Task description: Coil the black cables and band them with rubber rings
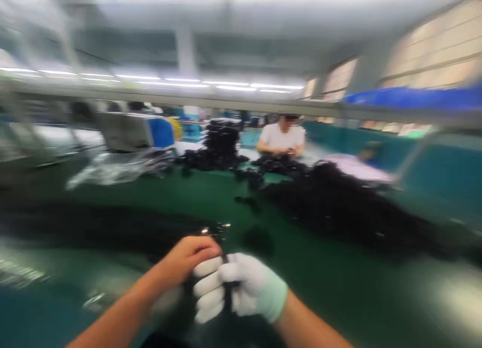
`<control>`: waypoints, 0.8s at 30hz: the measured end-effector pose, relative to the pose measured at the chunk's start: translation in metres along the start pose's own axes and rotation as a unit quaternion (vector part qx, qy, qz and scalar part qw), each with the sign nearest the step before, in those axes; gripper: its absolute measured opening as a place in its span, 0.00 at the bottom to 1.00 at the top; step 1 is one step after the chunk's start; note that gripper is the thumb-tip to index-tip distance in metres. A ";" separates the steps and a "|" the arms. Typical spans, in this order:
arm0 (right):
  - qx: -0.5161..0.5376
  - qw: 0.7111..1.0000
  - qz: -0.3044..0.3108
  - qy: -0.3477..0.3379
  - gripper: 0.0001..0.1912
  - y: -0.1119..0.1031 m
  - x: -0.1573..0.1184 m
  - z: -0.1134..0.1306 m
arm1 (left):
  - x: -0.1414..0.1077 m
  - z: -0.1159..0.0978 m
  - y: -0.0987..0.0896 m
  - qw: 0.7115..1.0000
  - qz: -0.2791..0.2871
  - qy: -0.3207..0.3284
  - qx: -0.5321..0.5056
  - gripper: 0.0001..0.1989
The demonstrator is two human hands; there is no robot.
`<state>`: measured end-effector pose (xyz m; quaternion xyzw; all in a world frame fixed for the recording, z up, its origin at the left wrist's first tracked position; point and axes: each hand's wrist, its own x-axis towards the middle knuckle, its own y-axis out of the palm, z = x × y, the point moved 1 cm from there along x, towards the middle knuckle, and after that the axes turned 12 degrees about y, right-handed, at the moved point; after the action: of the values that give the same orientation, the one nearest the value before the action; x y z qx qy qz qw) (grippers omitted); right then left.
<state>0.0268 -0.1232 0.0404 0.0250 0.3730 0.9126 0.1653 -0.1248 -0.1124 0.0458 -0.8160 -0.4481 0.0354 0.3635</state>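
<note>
Low in the middle of the head view, my two hands meet. My right hand [248, 282], in a white glove with a pale green cuff, is closed around a thin black strap-like piece [227, 298] that hangs below the fingers. My bare left hand [192, 260] is closed at the upper part of the same piece, touching the gloved fingers. Small shiny metal bits [216, 230] stick out just above the hands. Blur hides the exact kind of piece and the left fingertips.
A large heap of black pieces [346, 212] lies on the right of the green table [188, 195]. Another black stack [222, 142] stands at the back, near clear plastic bags [113, 168] and a grey-and-blue box [128, 132]. A person in white [282, 137] sits across the table.
</note>
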 end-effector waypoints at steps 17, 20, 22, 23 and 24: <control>0.102 0.957 -0.212 -0.168 0.16 -0.062 -0.021 0.006 | -0.011 -0.024 0.068 0.879 -0.066 -0.103 0.460 0.10; 0.065 0.963 -0.207 -0.162 0.20 -0.061 -0.019 0.003 | -0.010 -0.023 0.069 0.886 -0.078 -0.036 0.455 0.10; 0.041 0.965 -0.207 -0.155 0.20 -0.060 -0.016 0.002 | -0.008 -0.021 0.062 0.879 -0.079 0.032 0.468 0.10; 0.026 0.966 -0.209 -0.149 0.18 -0.059 -0.015 0.001 | -0.007 -0.021 0.055 0.872 -0.068 0.073 0.479 0.10; 0.006 0.968 -0.210 -0.140 0.15 -0.057 -0.013 0.000 | -0.004 -0.020 0.047 0.863 -0.048 0.116 0.489 0.10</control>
<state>0.0556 -0.0893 0.0018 0.0743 0.3482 0.8429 0.4034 -0.0866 -0.1427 0.0303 -0.5090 -0.3667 0.1377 0.7665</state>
